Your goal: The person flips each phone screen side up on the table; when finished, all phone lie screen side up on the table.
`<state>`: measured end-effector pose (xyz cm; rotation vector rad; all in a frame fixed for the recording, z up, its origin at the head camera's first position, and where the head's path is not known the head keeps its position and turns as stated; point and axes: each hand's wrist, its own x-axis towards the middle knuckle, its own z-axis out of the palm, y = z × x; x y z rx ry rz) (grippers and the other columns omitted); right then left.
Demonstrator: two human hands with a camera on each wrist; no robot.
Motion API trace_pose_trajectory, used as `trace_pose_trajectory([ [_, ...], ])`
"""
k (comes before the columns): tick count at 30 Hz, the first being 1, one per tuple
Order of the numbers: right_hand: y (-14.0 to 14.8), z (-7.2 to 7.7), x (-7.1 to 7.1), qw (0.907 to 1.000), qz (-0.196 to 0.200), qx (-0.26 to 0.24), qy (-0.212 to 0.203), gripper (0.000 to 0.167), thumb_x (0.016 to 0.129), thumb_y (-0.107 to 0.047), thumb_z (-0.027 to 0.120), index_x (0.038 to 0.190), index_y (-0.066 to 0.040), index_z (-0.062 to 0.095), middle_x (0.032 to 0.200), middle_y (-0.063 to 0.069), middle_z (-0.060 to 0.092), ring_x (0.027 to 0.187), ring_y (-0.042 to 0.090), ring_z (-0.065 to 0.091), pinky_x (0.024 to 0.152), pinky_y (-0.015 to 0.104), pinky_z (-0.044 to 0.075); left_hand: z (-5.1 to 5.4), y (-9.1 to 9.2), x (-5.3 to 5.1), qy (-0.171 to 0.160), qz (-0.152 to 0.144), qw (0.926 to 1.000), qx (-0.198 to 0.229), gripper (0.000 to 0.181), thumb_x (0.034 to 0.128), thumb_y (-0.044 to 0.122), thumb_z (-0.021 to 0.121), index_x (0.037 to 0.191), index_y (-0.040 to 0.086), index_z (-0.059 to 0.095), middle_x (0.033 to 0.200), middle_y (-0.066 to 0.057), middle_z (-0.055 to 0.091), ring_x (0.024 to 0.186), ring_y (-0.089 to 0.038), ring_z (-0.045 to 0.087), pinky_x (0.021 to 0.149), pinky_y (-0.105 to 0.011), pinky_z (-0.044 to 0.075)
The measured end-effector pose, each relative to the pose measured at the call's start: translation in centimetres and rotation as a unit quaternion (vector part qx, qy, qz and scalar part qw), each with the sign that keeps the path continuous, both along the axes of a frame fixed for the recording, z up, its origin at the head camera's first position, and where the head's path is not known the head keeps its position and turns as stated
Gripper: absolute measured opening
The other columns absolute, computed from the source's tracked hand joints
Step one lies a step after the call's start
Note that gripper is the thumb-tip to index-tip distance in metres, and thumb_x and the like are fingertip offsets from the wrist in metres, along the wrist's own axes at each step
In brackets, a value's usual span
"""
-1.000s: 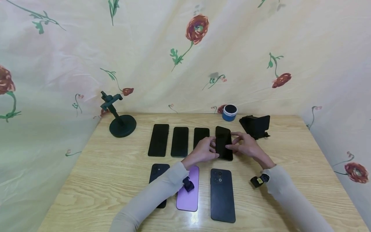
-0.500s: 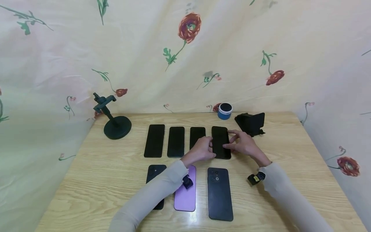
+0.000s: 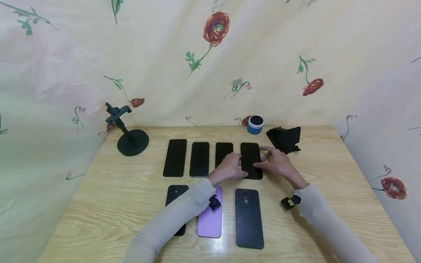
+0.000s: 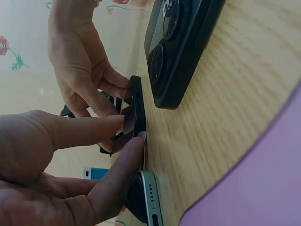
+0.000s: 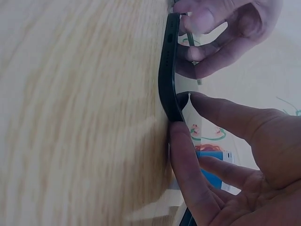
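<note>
Your phone (image 3: 250,155) sits screen up at the right end of the far row on the bench (image 3: 98,204), beside three other black phones (image 3: 175,157). Your left hand (image 3: 228,168) lightly pinches its left edge; your right hand (image 3: 277,162) pinches the opposite edge, thumb over the screen. The step looks like squaring it up with its neighbours. If so, you'd next want a small, even nudge, then a release of both edges without dragging it askew. You can't read any brand, label or writing here: the dark blue phone (image 3: 249,223) shows only its camera patch, and the purple phone (image 3: 210,223) is partly behind your sleeve.
</note>
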<state>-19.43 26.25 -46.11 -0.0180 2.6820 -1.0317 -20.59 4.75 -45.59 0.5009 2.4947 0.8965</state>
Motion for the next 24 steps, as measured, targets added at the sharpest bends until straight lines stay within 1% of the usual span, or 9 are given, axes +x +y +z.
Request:
trace_pose_trajectory([
  [3, 0.0, 0.0, 0.0, 1.0000, 0.004, -0.007, -0.004, 0.079, 0.095, -0.025, 0.077, 0.158, 0.001, 0.038, 0.112, 0.022, 0.070, 0.072, 0.014, 0.072, 0.068, 0.026, 0.052, 0.0, -0.1, 0.0, -0.005, 0.009, 0.9999, 0.013, 0.075, 0.0921, 0.028, 0.081, 0.152, -0.002, 0.048, 0.120, -0.012, 0.066, 0.097, -0.017, 0.061, 0.090, -0.029, 0.055],
  [6, 0.1, 0.2, 0.2, 0.9997, 0.011, -0.018, -0.009, 0.076, 0.098, -0.024, 0.073, 0.158, 0.004, 0.036, 0.113, 0.023, 0.069, 0.075, 0.015, 0.072, 0.068, 0.028, 0.056, -0.1, -0.3, 0.1, -0.007, 0.011, 0.9993, 0.035, 0.078, 0.0927, 0.029, 0.080, 0.156, 0.002, 0.044, 0.112, -0.009, 0.063, 0.081, -0.014, 0.057, 0.074, -0.024, 0.048],
  [8, 0.2, 0.4, 0.4, 0.9996, 0.014, -0.024, -0.011, 0.074, 0.100, -0.024, 0.071, 0.158, 0.005, 0.035, 0.113, 0.024, 0.069, 0.076, 0.016, 0.073, 0.069, 0.030, 0.058, -0.3, -0.6, 0.2, -0.011, 0.012, 0.9983, 0.055, 0.080, 0.0919, 0.028, 0.081, 0.157, 0.004, 0.043, 0.111, -0.008, 0.063, 0.076, -0.012, 0.056, 0.070, -0.022, 0.045],
  [10, 0.2, 0.5, 0.5, 0.9996, 0.019, -0.021, -0.005, 0.073, 0.101, -0.025, 0.070, 0.157, 0.006, 0.036, 0.112, 0.025, 0.070, 0.076, 0.017, 0.073, 0.068, 0.030, 0.058, -0.4, -1.0, 0.5, -0.019, 0.017, 0.9966, 0.078, 0.081, 0.0908, 0.027, 0.082, 0.158, 0.007, 0.042, 0.116, -0.007, 0.064, 0.076, -0.010, 0.061, 0.072, -0.021, 0.048],
  [12, 0.1, 0.6, 0.7, 0.9996, 0.023, -0.014, 0.007, 0.071, 0.101, -0.025, 0.070, 0.156, 0.007, 0.037, 0.111, 0.025, 0.071, 0.075, 0.018, 0.073, 0.068, 0.030, 0.057, -0.5, -1.4, 0.8, -0.025, 0.020, 0.9944, 0.101, 0.081, 0.0901, 0.027, 0.083, 0.158, 0.010, 0.042, 0.122, -0.008, 0.066, 0.082, -0.008, 0.067, 0.078, -0.022, 0.054],
  [14, 0.0, 0.7, 0.8, 0.9994, 0.025, -0.004, 0.022, 0.069, 0.100, -0.026, 0.070, 0.154, 0.006, 0.041, 0.109, 0.024, 0.072, 0.074, 0.017, 0.072, 0.066, 0.029, 0.055, -0.5, -1.9, 1.1, -0.023, 0.018, 0.9926, 0.118, 0.080, 0.0908, 0.027, 0.082, 0.158, 0.011, 0.043, 0.126, -0.010, 0.067, 0.089, -0.011, 0.073, 0.083, -0.025, 0.059],
  [16, -0.3, 0.8, 0.9, 0.9991, 0.024, 0.003, 0.035, 0.066, 0.100, -0.026, 0.070, 0.152, 0.004, 0.044, 0.107, 0.022, 0.072, 0.072, 0.017, 0.070, 0.065, 0.029, 0.053, -0.5, -2.4, 1.4, -0.016, 0.013, 0.9915, 0.129, 0.077, 0.0923, 0.029, 0.081, 0.157, 0.012, 0.044, 0.128, -0.011, 0.068, 0.096, -0.014, 0.076, 0.086, -0.027, 0.060],
  [19, -0.7, 0.9, 1.2, 0.9984, 0.027, 0.008, 0.050, 0.063, 0.100, -0.027, 0.070, 0.150, 0.003, 0.047, 0.103, 0.020, 0.073, 0.068, 0.016, 0.066, 0.061, 0.028, 0.050, -0.2, -3.4, 1.9, -0.003, 0.002, 0.9900, 0.141, 0.073, 0.0949, 0.032, 0.077, 0.157, 0.011, 0.045, 0.129, -0.012, 0.069, 0.102, -0.019, 0.075, 0.085, -0.028, 0.061],
  [24, -1.8, 1.0, 1.7, 0.9964, 0.045, -0.009, 0.071, 0.057, 0.099, -0.024, 0.071, 0.145, 0.004, 0.052, 0.097, 0.018, 0.073, 0.066, 0.014, 0.066, 0.057, 0.027, 0.052, 0.0, -5.3, 2.9, 0.007, -0.007, 0.9876, 0.157, 0.069, 0.0981, 0.033, 0.073, 0.156, 0.009, 0.045, 0.130, -0.014, 0.068, 0.102, -0.024, 0.074, 0.080, -0.029, 0.061],
])
